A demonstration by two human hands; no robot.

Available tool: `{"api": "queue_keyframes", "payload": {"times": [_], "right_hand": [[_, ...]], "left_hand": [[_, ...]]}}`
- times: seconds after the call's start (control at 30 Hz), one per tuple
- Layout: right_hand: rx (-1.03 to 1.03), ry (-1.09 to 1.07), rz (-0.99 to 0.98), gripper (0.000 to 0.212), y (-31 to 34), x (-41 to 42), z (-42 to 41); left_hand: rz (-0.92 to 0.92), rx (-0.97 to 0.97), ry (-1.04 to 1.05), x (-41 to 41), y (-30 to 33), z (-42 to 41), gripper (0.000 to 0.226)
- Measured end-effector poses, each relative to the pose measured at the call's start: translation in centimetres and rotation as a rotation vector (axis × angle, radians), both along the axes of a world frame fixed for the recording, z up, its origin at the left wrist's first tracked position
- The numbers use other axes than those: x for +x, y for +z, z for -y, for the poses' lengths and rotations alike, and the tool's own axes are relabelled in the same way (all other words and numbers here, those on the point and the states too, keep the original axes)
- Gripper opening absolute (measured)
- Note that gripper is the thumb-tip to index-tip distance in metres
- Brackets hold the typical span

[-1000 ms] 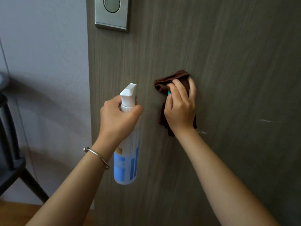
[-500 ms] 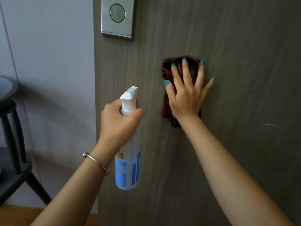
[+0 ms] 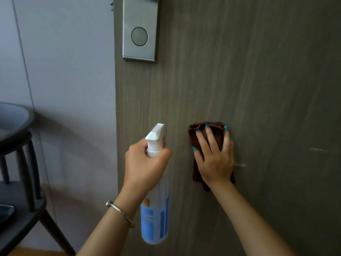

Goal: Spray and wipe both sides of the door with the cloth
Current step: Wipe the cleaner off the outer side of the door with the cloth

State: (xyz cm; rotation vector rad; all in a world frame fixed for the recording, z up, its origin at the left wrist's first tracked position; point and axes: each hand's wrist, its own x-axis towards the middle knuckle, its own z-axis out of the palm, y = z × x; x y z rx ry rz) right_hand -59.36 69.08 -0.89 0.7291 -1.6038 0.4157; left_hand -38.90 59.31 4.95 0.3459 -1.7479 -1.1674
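Observation:
A grey-brown wood-grain door [image 3: 258, 80] fills the right of the view. My right hand [image 3: 215, 157] lies flat on a dark brown cloth [image 3: 217, 134] and presses it against the door at mid height. My left hand [image 3: 145, 163] grips the neck of a white-and-blue spray bottle [image 3: 156, 215], upright, nozzle pointing up and right, just left of the cloth. Most of the cloth is hidden under my right hand.
A brushed metal lock plate [image 3: 139, 30] with a round button sits near the door's left edge, above my hands. A black wooden chair [image 3: 20, 182] stands at the left against a grey wall [image 3: 64, 71]. Two pale streaks [image 3: 315, 149] mark the door to the right.
The view has tilted up, so the lock plate sits lower in frame. My right hand went from bunched to flat on the cloth. The left hand keeps the bottle steady.

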Motion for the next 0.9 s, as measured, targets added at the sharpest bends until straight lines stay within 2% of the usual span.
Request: {"api": "queue_keyframes", "payload": {"times": [0.07, 0.17, 0.23, 0.43, 0.53, 0.73, 0.9], "right_hand": [[-0.042, 0.000, -0.004, 0.048, 3.2, 0.5, 0.8], [-0.133, 0.032, -0.052, 0.043, 10.5, 0.2, 1.9], [-0.177, 0.045, -0.074, 0.043, 12.6, 0.2, 2.4], [-0.154, 0.099, -0.084, 0.050, 10.7, -0.1, 1.8], [-0.172, 0.183, -0.118, 0.041, 11.1, -0.3, 1.8], [-0.236, -0.019, -0.045, 0.041, 7.7, 0.2, 1.7], [-0.184, 0.001, -0.052, 0.042, 2.3, -0.8, 0.7]], "left_hand": [[-0.012, 0.012, 0.004, 0.2, 0.4, 0.0, 0.028], [-0.022, -0.008, 0.016, 0.4, 0.8, 0.0, 0.016], [-0.028, -0.009, 0.026, 0.5, 1.1, 0.1, 0.009], [-0.059, -0.006, 0.051, -0.4, 0.8, 0.1, 0.023], [-0.050, -0.007, 0.061, -0.7, 0.2, 0.3, 0.027], [-0.037, -0.058, 0.052, -2.2, 0.6, 0.1, 0.027], [-0.176, -0.110, 0.073, -4.8, -1.6, -1.2, 0.032]]}}
